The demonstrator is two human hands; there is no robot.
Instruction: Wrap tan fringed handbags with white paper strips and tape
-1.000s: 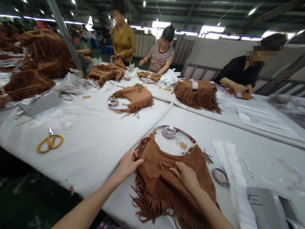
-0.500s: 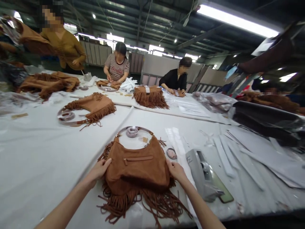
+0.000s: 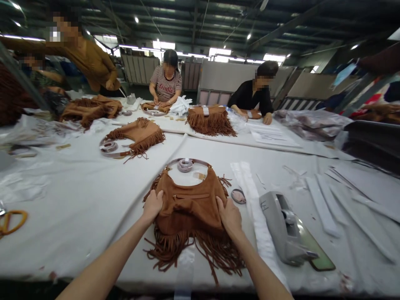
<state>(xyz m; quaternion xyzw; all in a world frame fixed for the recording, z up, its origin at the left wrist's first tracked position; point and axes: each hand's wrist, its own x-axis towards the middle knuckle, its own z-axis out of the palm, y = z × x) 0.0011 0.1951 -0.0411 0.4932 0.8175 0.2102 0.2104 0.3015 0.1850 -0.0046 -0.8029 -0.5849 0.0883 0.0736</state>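
Nearest the table edge, the fringe (image 3: 193,250) of a brown bag (image 3: 190,204) trails toward the person; the bag lies flat on the white table (image 3: 78,200), straight in front of them. The left hand (image 3: 153,206) clasps its left edge, fingers curled onto the suede; the right hand (image 3: 229,216) clasps the right edge, fingers close together and pressed down. Just right of the bag sits a small round disc (image 3: 238,196), then a long paper strip (image 3: 253,200) and a grey dispenser (image 3: 283,227); orange scissors (image 3: 12,218) lie far to the left. Above the hands the bag's strap (image 3: 185,165) arches, a wrapped coil at its top. Farther back lie a second bag (image 3: 140,133) and a third (image 3: 211,118) – both fringed; beyond them, three people (image 3: 167,85) work along the far side.
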